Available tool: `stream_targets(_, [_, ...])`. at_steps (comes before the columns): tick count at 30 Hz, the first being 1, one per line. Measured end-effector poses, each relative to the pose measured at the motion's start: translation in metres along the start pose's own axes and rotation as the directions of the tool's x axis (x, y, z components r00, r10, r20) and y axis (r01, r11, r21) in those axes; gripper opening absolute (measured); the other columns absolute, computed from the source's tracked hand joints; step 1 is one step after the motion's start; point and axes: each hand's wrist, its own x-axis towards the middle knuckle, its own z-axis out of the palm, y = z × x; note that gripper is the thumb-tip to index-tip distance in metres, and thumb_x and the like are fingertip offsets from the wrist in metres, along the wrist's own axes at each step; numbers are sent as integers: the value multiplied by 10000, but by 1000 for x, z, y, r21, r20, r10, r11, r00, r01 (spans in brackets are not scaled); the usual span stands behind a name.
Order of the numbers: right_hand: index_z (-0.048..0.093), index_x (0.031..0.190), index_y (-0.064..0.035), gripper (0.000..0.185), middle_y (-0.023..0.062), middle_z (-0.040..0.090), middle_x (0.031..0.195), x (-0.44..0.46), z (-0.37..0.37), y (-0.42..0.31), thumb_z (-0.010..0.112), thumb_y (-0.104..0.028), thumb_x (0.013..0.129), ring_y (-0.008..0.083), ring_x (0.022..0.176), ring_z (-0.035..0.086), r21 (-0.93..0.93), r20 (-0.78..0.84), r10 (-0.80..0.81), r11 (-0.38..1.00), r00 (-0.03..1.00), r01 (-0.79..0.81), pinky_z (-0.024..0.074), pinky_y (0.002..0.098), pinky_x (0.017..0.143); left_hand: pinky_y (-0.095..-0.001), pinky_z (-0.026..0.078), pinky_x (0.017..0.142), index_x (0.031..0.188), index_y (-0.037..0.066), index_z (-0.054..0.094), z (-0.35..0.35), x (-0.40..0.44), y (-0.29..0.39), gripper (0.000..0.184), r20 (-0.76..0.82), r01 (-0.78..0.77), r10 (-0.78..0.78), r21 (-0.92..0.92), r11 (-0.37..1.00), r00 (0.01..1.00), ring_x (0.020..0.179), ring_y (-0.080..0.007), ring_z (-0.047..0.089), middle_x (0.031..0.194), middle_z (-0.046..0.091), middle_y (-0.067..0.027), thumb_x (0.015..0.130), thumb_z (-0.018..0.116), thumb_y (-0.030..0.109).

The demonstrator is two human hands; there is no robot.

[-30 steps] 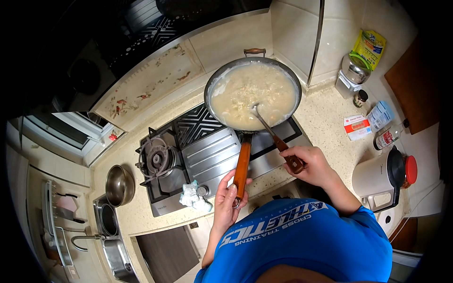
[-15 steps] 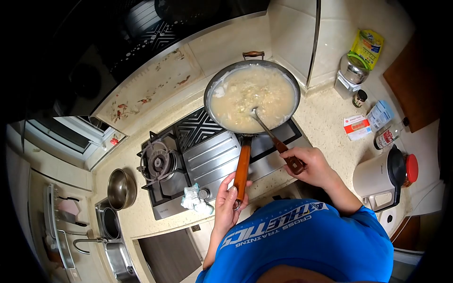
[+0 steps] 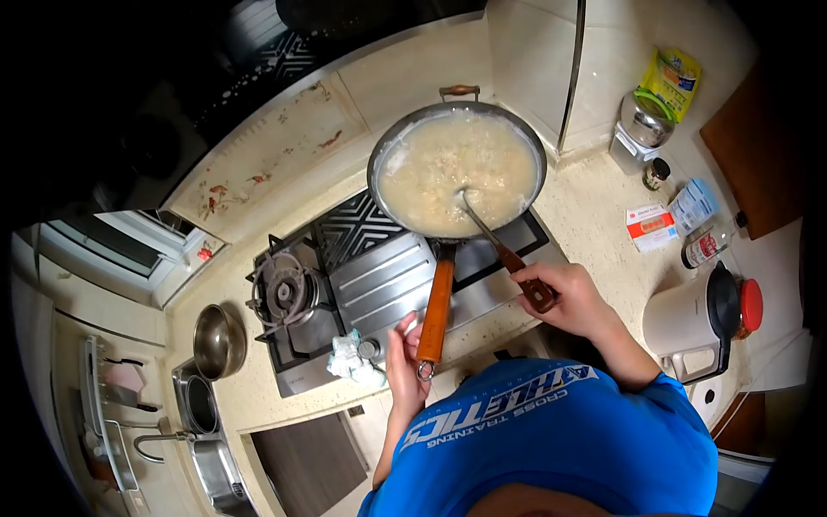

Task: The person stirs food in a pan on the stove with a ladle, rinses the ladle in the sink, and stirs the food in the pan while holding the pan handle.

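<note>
A wide dark wok (image 3: 372, 177) sits on the right side of the stove, full of a pale, cloudy soup (image 3: 448, 164) with soft bits in it. My right hand (image 3: 568, 297) grips the dark wooden handle of a metal-shafted ladle (image 3: 488, 233); its head is mostly hidden under the liquid. The wok's long orange-brown wooden handle (image 3: 438, 302) points toward my body. Beside its lower end, my left hand (image 3: 407, 366) has its fingers stretched out and apart, close to the handle or lightly touching it. A crumpled white-and-green cloth (image 3: 353, 358) lies on the stove's front edge.
The left burner (image 3: 286, 293) carries no pan. A metal bowl (image 3: 219, 342) stands on the counter near the sink (image 3: 215, 474). To the right are a white kettle (image 3: 685, 319), a red-lidded jar (image 3: 749, 308), a red-and-white box (image 3: 651, 227) and a metal pot (image 3: 646, 121).
My left hand has loosened from the wok handle, its thumb and fingers coming away to the left side. The ladle has shifted slightly in the soup.
</note>
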Motion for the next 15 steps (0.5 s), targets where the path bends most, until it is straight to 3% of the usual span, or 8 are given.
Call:
stream_targets(1, [625, 916, -62, 206, 124, 606, 700, 1, -1, 0, 697, -78, 723, 276, 586, 608, -5, -1, -9, 1000, 1000, 9, 466, 317, 511, -191, 448, 551, 1240, 42, 453, 12, 0, 0, 346, -196, -53, 77, 126, 991, 978, 691, -83, 575, 931, 624, -77, 982, 410, 268])
stream_targets(3, [616, 950, -51, 283, 107, 605, 729, -2, 3, 8, 726, -58, 690, 244, 580, 598, 20, -6, -44, 999, 999, 45, 455, 293, 518, -192, 464, 612, 1228, 34, 472, -27, 18, -27, 306, -82, -271, 354, 491, 828, 932, 732, -69, 581, 955, 609, -64, 949, 495, 158])
stream_targets(4, [616, 951, -51, 281, 107, 607, 737, -1, 3, 8, 725, -55, 692, 243, 583, 599, 8, 6, -34, 999, 999, 34, 456, 291, 520, -189, 460, 636, 1234, 33, 469, -29, 19, -28, 325, -36, -302, 379, 536, 788, 925, 745, -62, 571, 979, 598, -59, 923, 527, 107])
stream_targets(6, [616, 953, -51, 277, 107, 615, 764, -1, 2, 5, 724, -51, 698, 241, 601, 607, -13, 34, 4, 1000, 999, -3, 460, 285, 532, -185, 447, 674, 1251, 36, 464, -34, 24, -34, 416, 6, -293, 357, 583, 758, 934, 780, -48, 546, 1041, 564, -50, 859, 602, 46])
stream_targets(9, [613, 959, -53, 280, 100, 616, 762, -1, 2, 6, 721, -45, 701, 234, 607, 603, -11, 43, 16, 1000, 999, -16, 453, 280, 535, -243, 457, 745, 1216, 12, 499, -41, 33, -43, 463, 167, -323, 412, 882, 343, 896, 854, -118, 556, 1043, 560, -85, 786, 666, 55])
stream_targets(11, [610, 962, -52, 282, 98, 615, 758, -3, 3, 6, 715, -34, 702, 229, 607, 601, -28, 55, 24, 999, 998, -22, 446, 277, 533, -302, 450, 810, 1203, 7, 512, -44, 40, -48, 453, 306, -393, 404, 906, 153, 862, 932, -196, 557, 1054, 559, -127, 782, 663, 73])
stream_targets(12, [608, 949, -63, 254, 100, 608, 739, -2, 3, 6, 706, -59, 714, 247, 608, 600, -16, 30, 14, 1000, 999, -13, 453, 296, 532, -343, 444, 851, 1191, 15, 520, -41, 40, -50, 435, 129, -213, 308, 942, 258, 943, 982, -269, 548, 1069, 563, -155, 783, 652, 91])
stream_targets(15, [605, 944, -75, 240, 103, 608, 735, -2, 2, 6, 698, -80, 723, 264, 634, 606, -13, 31, 31, 999, 999, -31, 465, 317, 551, -358, 450, 853, 1175, 20, 527, -47, 47, -63, 413, 198, -261, 323, 952, 163, 925, 986, -296, 541, 1064, 571, -145, 783, 640, 87])
